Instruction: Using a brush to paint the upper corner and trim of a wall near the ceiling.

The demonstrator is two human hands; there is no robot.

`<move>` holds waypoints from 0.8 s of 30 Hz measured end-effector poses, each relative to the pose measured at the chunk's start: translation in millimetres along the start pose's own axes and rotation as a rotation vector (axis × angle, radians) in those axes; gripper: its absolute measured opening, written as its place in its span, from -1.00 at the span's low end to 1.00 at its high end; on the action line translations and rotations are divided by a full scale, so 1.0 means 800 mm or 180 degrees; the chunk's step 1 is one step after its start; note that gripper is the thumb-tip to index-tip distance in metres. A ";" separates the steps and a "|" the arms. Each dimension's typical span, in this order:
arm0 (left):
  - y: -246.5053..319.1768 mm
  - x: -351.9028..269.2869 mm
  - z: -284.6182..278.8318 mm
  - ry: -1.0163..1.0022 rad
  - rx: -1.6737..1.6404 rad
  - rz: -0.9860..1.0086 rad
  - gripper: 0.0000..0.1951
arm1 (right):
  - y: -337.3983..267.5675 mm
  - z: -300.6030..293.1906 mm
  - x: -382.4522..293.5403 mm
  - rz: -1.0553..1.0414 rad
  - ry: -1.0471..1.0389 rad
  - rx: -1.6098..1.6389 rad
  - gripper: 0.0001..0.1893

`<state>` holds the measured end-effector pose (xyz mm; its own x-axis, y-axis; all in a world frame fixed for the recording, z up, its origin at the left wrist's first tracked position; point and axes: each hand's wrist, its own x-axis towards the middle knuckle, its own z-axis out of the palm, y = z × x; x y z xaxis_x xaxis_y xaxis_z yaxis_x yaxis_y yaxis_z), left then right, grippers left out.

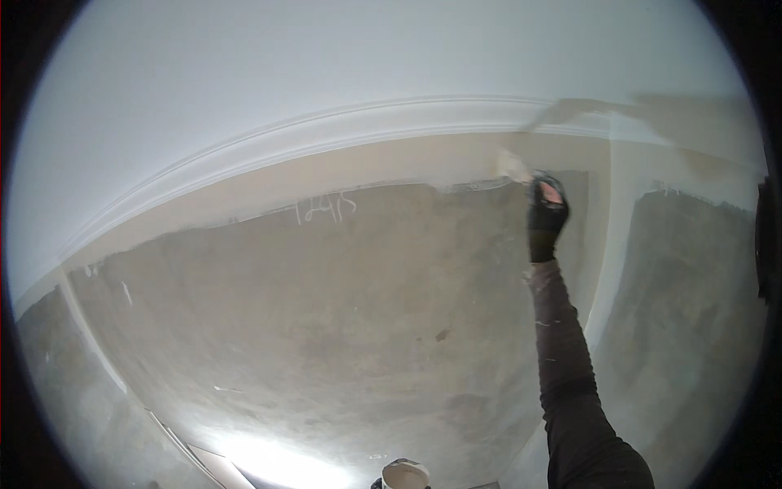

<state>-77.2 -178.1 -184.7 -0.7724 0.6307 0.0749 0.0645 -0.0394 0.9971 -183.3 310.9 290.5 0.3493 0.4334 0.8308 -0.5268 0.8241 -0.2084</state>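
Observation:
My right hand (548, 202), in a black glove with a torn opening showing skin, is raised and shut on a paintbrush (514, 166). The pale bristles touch or nearly touch the painted band (391, 158) of the wall, under the white crown moulding (366, 126); motion blurs them. Below the band's ragged lower edge lies bare grey plaster (366, 287). At the bottom edge, my gloved left hand (376, 483) is mostly cut off and grips a round paint container (405, 475) with a pale inside.
A white ceiling (366, 55) curves overhead. The wall meets a side wall (690, 263) at the right corner and another (67, 360) at the left. Bright light falls on the lower wall, near long panels or boards (220, 466). Handwritten marks (324, 209) show on the plaster.

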 end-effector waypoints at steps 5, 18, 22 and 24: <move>0.023 -0.021 -0.023 0.0386 -0.0500 0.0132 -0.32 | -0.058 -0.068 -0.048 0.0832 -0.0149 0.0530 -0.75; 0.055 0.019 -0.069 0.1260 -0.5040 -0.0405 -0.35 | -0.353 -0.195 -0.465 0.6576 -0.1397 0.1410 -0.65; 0.041 0.017 -0.070 0.1361 -0.4652 -0.0411 -0.36 | -0.357 -0.193 -0.487 0.6652 -0.1397 0.1228 -0.63; 0.029 0.011 -0.068 0.1411 -0.4515 -0.0420 -0.36 | -0.357 -0.196 -0.488 0.6745 -0.1407 0.1101 -0.63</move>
<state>-116.8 -216.1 -160.3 -0.8648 0.4190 -0.2767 -0.4708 -0.8682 0.1568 -47.9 -36.4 -55.1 -0.8912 0.2233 -0.3949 0.1200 -0.7234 -0.6799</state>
